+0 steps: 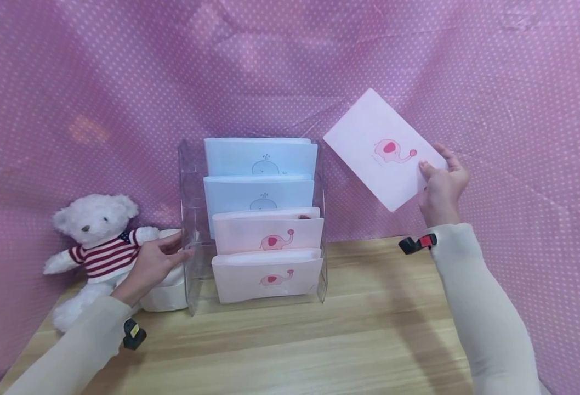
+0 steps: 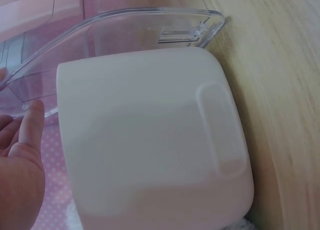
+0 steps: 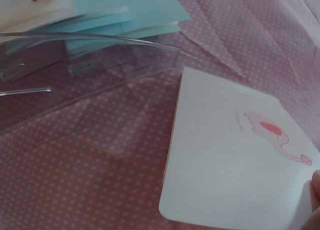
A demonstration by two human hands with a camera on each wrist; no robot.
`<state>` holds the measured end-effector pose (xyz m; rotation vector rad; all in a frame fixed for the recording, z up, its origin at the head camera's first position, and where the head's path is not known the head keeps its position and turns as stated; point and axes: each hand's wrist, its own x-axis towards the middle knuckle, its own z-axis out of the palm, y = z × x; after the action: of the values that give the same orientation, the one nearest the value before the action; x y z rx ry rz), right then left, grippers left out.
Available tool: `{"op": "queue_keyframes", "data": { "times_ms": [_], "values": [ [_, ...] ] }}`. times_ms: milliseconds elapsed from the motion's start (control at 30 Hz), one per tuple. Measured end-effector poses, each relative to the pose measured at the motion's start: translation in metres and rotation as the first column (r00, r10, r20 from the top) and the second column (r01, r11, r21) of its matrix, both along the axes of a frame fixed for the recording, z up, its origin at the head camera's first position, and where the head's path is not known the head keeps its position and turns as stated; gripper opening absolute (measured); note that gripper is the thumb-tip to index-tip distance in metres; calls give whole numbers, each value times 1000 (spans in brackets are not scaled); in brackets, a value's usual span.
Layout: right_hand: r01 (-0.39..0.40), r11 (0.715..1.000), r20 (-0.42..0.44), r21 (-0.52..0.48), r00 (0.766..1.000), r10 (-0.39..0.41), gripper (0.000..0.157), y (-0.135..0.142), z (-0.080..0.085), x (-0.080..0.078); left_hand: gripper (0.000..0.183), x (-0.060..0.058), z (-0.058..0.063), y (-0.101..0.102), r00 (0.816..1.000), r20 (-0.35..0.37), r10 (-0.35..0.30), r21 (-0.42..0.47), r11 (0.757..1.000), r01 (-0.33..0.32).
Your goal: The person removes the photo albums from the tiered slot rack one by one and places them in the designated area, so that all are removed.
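Note:
My right hand pinches a pale pink booklet by its right corner, thumb on the front cover. A red elephant is printed on that cover. The booklet is held tilted in the air, right of a clear plastic rack. In the right wrist view, the booklet shows rounded corners and a thin edge. The left hand rests against the rack's left side panel, its thumb straight; some fingertips are hidden in the left wrist view. Blue whale booklets fill the upper tiers, pink elephant booklets the lower.
A white teddy bear in a striped sweater sits left of the rack. A white rounded container stands between the bear and the rack. The wooden table meets a pink dotted cloth hanging behind.

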<state>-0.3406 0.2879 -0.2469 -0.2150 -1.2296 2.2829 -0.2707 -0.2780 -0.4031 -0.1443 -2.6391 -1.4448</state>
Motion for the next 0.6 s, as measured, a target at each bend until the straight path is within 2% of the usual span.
{"op": "queue_keyframes", "data": {
  "times_ms": [200, 467, 600],
  "values": [
    [9, 1000, 48, 25, 999, -10, 47, -3, -26, 10, 67, 1, -2, 0, 1000, -23, 10, -22, 1000, -10],
    [-3, 990, 190, 142, 981, -25, 44, -12, -63, 21, 66, 6, -1, 1, 1000, -4, 7, -22, 1000, -7],
    [-3, 995, 185, 101, 983, -16, 45, -15, -82, 25, 66, 5, -1, 2, 1000, 4, 10, -16, 1000, -10]
  ]
}}
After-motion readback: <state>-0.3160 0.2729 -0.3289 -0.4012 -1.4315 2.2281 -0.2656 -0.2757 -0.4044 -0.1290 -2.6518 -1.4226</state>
